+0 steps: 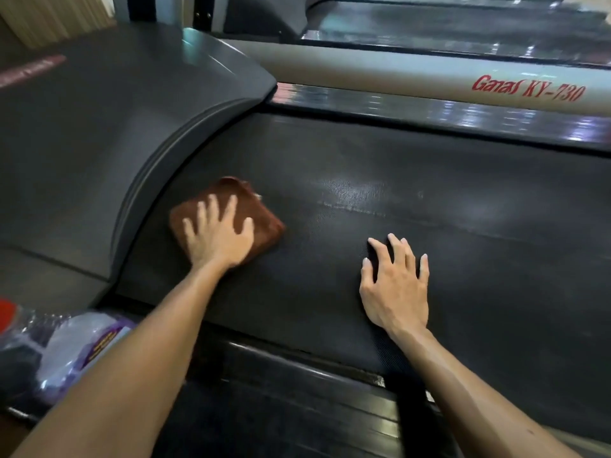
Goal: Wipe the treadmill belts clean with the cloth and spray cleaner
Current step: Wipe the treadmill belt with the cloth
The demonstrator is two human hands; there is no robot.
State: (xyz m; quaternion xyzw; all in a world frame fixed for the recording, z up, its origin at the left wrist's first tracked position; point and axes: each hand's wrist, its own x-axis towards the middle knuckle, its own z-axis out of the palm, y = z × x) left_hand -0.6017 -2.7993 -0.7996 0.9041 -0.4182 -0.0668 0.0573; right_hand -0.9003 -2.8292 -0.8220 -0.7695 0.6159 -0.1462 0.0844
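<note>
the left hand is lying flat on the brown cloth, fingers spread and straight, pressing it onto the treadmill belt; the grip is apart, not clamped round the fabric. the cloth is sitting at the head of the belt, just beside the curved edge of the motor cover. the hand and cloth are showing blur, which suggests wiping is under way.

the right hand is resting palm down on the bare belt, well apart from the cloth, fingers spread and slightly arched, holding nothing. it appears to be bracing the person.

the relation that matters: the belt's long axis is running from the motor cover away to the person's right, past the right hand. a glossy, wet-looking patch is lying on the belt to the right of the cloth and beyond the right hand. the left hand is the one on the cloth, so in my judgement the coming stroke is heading rightward along that axis toward the patch.

the spray cleaner bottle is lying near the lower left edge of the view, beside the near side rail, partly hidden behind the left forearm. a second treadmill is standing beyond the far rail marked ganas ky-730.
</note>
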